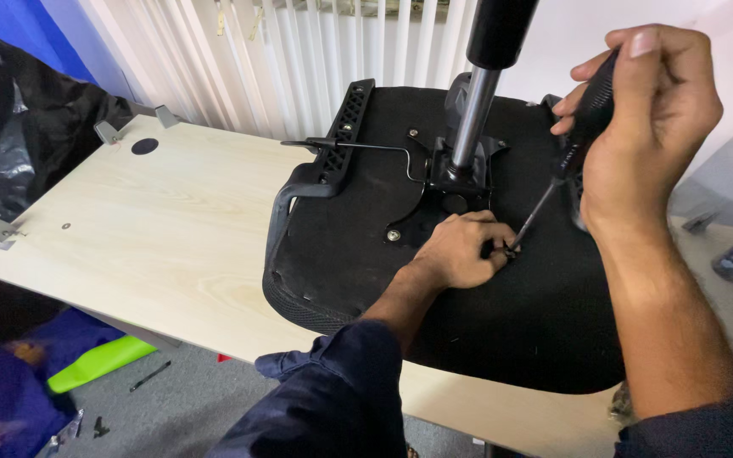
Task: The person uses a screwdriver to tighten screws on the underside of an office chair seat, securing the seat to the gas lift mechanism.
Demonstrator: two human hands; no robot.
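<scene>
Two hands – right hand grip closed around one screwdriver, left hand pinching perhaps a screw, one chair seat.

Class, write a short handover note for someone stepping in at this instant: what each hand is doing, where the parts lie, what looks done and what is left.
Right hand: gripping the black-handled screwdriver, tip angled down to the seat underside.
Left hand: fingertips steadying a small fastener at the screwdriver tip.
Chair seat: upside down on the light wooden tabletop, gas cylinder standing up from the black mechanism plate, one armrest at the left edge.
Done: one screw sits in the plate.
Left: the fastener under the tip does not look driven home yet; others cannot be checked from here.
</scene>
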